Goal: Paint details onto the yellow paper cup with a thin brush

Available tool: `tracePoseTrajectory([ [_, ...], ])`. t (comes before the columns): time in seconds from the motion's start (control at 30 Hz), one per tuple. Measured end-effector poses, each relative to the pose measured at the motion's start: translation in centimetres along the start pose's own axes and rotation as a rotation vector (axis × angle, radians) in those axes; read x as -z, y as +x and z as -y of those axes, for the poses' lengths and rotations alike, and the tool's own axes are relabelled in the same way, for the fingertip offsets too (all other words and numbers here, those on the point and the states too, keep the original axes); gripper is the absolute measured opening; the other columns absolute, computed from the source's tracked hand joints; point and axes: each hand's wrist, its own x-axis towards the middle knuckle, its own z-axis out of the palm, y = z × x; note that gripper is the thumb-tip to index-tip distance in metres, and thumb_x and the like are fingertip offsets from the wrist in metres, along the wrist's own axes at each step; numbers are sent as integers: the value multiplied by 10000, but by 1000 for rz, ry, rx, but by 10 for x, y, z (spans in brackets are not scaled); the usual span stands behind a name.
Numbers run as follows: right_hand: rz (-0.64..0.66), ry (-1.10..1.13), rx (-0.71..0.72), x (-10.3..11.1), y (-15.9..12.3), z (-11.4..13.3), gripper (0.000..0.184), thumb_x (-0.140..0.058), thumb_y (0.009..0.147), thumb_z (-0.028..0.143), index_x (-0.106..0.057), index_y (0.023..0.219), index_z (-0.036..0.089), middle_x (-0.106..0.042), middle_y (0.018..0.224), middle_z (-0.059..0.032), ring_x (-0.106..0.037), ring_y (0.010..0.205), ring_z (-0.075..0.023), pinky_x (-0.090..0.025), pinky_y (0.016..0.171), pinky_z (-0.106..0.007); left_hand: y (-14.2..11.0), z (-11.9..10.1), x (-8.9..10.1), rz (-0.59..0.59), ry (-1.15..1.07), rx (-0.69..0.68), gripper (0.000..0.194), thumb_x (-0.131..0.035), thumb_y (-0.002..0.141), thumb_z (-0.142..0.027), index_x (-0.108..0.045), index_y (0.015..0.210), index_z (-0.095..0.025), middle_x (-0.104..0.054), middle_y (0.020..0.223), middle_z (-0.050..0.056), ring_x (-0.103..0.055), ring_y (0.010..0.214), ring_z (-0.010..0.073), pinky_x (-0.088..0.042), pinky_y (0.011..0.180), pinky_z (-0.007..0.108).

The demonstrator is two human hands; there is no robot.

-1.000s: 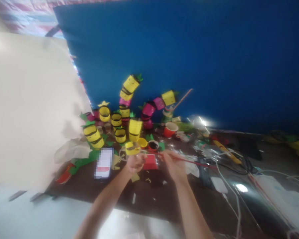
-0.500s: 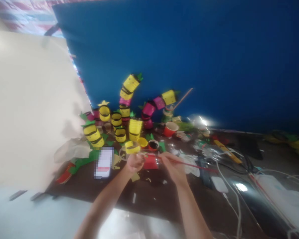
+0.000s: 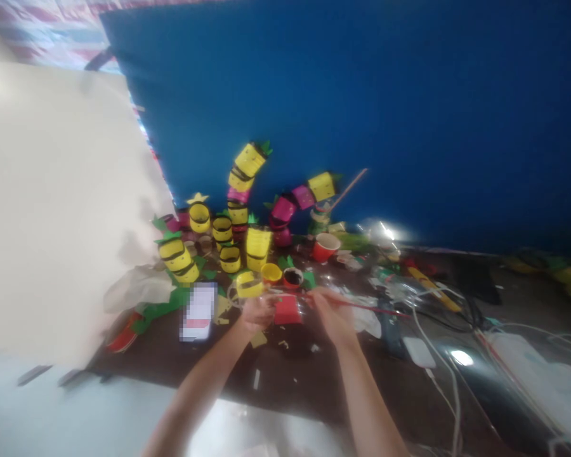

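Note:
My left hand [image 3: 261, 312] is closed on a yellow paper ring [image 3: 249, 285] with a darker band, held above the table. In my right hand [image 3: 332, 314] is a thin red paintbrush [image 3: 375, 308], its long handle pointing right. The brush's tip end lies towards my left fingers; blur hides whether it touches anything. Just beyond the hands stand a small cup of yellow [image 3: 271, 273] and a cup with dark contents [image 3: 293, 277]. A red piece [image 3: 288, 310] lies between my hands.
Yellow and black ringed figures [image 3: 258, 247] and a magenta one [image 3: 284, 209] stand behind. A phone [image 3: 200, 311] lies left, a red cup [image 3: 327, 247] at the back. White cables [image 3: 450, 381] and a charger [image 3: 419, 353] lie right. A blue board [image 3: 361, 114] rises behind the table.
The yellow ring has tilted and shifted slightly left and down in my left hand. My right hand and the paintbrush have moved a little, with the handle's far end slightly higher.

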Motion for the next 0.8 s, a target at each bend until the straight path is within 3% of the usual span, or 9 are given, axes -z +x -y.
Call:
tracePoseTrajectory([
  [0.17,-19,133,-46,-1,3,4,248,-796,648,460,-718,685,227,-690,686,3,-617,585,-103,-527,546,-215,0,2,13,4,24,7,439,-240,944,-403,-479,633,-207,-303,344,-76,-180,141,56,-222,207,157],
  [0.33,17,144,-92,-12,2,3,292,-815,609,471,-704,662,206,-694,667,-18,-621,568,-121,-534,527,-234,2,1,22,-7,55,72,488,-246,938,-481,-426,569,-215,-269,313,-83,-120,120,57,-151,190,176],
  [0.63,4,183,-111,-7,9,6,292,-810,603,494,-695,656,231,-698,685,-1,-638,580,-120,-556,547,-245,2,-1,30,13,60,42,388,-325,924,-372,-457,597,-209,-330,355,-69,-222,143,64,-228,217,172],
  [0.8,36,180,-127,-11,11,5,279,-830,590,452,-694,651,217,-716,722,-19,-653,622,-131,-560,568,-246,2,0,26,10,66,58,408,-315,938,-357,-429,575,-209,-281,327,-88,-142,125,50,-146,195,165],
])
